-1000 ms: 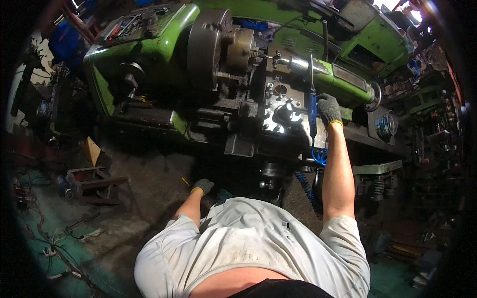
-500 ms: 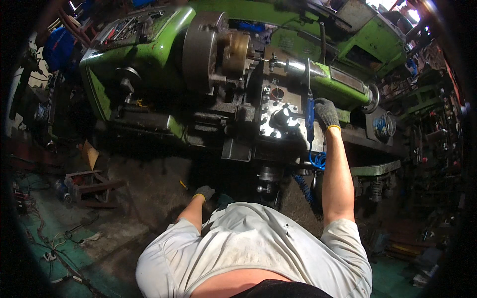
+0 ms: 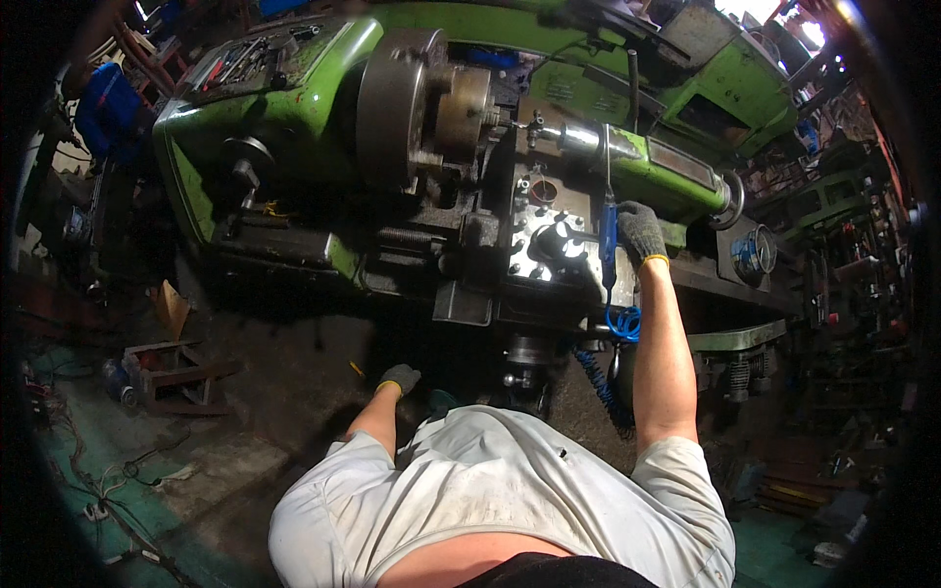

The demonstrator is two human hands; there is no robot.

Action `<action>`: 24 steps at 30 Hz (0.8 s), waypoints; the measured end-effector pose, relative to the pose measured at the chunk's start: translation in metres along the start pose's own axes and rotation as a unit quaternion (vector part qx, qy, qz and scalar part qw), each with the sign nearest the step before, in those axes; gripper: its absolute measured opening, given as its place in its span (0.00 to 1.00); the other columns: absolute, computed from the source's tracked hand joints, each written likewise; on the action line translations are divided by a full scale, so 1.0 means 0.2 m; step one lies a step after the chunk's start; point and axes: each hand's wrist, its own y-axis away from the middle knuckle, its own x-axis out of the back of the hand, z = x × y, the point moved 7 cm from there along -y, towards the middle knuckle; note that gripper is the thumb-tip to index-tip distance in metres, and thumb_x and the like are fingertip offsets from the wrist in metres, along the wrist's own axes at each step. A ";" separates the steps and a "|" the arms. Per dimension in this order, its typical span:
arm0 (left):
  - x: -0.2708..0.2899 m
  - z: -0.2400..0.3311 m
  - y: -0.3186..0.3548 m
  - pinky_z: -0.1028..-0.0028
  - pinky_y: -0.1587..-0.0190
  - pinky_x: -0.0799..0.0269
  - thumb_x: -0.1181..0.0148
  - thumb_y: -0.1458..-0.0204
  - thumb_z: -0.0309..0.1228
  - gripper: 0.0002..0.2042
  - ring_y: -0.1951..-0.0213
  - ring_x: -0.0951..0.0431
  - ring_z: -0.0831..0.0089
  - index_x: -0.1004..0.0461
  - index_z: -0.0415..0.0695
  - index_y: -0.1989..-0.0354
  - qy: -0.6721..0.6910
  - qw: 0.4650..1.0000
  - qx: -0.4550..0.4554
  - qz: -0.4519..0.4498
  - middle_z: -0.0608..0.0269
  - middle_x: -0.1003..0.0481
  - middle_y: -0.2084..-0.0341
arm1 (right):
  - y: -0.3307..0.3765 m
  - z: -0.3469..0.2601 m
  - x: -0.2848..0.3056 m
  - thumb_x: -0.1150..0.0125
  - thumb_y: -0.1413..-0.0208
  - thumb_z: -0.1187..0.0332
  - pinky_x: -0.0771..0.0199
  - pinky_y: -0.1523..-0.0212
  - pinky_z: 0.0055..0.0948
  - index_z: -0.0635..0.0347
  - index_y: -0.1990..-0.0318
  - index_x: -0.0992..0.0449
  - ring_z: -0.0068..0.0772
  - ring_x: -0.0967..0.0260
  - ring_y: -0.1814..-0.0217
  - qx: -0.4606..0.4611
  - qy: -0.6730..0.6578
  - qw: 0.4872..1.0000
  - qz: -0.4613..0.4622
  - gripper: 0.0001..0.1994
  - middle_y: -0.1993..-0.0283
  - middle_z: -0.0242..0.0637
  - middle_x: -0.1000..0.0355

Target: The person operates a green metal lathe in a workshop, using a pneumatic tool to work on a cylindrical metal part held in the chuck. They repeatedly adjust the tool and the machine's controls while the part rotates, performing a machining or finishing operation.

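My right hand (image 3: 642, 233), in a grey knit glove with a yellow cuff, is closed on a blue air blow gun (image 3: 609, 235). The gun's thin nozzle points away from me, and a blue hose (image 3: 623, 321) loops below it. Just left of the gun is the lathe's tool post (image 3: 555, 242), a bright block with several bolts. Beyond it, a brassy round workpiece (image 3: 463, 113) sits in the big chuck (image 3: 390, 108), facing the tailstock (image 3: 657, 165). My left hand (image 3: 400, 378), gloved alike, hangs low by my body, fingers curled, with nothing visible in it.
Hand tools lie on the green headstock (image 3: 250, 59). A handwheel (image 3: 731, 199) ends the tailstock, with a wire-filled tin (image 3: 754, 253) near it. At left on the floor are a rusty metal frame (image 3: 186, 377) and loose cables (image 3: 103, 490).
My right hand and the blow gun have come slightly toward me together. The view has shifted a little; my left hand stays low by my body.
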 end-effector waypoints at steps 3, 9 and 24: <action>0.00 0.03 0.02 0.51 0.37 0.31 0.50 0.38 0.53 0.27 0.40 0.26 0.43 0.20 0.42 0.47 0.001 1.000 0.005 -0.022 0.43 0.25 0.42 | 0.02 0.00 0.00 0.48 0.48 0.69 0.21 0.58 0.37 0.66 0.57 0.16 0.41 0.18 0.64 -0.016 0.000 1.000 0.001 0.17 0.64 0.51 0.18; 0.11 -0.19 -0.10 0.54 0.38 0.31 0.51 0.37 0.56 0.31 0.40 0.26 0.42 0.23 0.37 0.44 0.173 0.973 0.035 0.150 0.43 0.24 0.43 | 0.02 -0.01 0.01 0.48 0.47 0.68 0.21 0.57 0.39 0.65 0.57 0.16 0.42 0.19 0.63 0.020 0.021 0.999 0.026 0.17 0.65 0.50 0.18; 0.95 -0.54 -0.50 0.63 0.41 0.32 0.36 0.41 0.41 0.29 0.43 0.26 0.60 0.31 0.41 0.33 0.717 0.568 0.028 0.403 0.50 0.25 0.40 | 0.37 -0.13 0.12 0.34 0.44 0.50 0.27 0.42 0.38 0.62 0.32 0.32 0.39 0.28 0.41 0.169 -0.294 0.935 0.102 0.36 0.39 0.46 0.28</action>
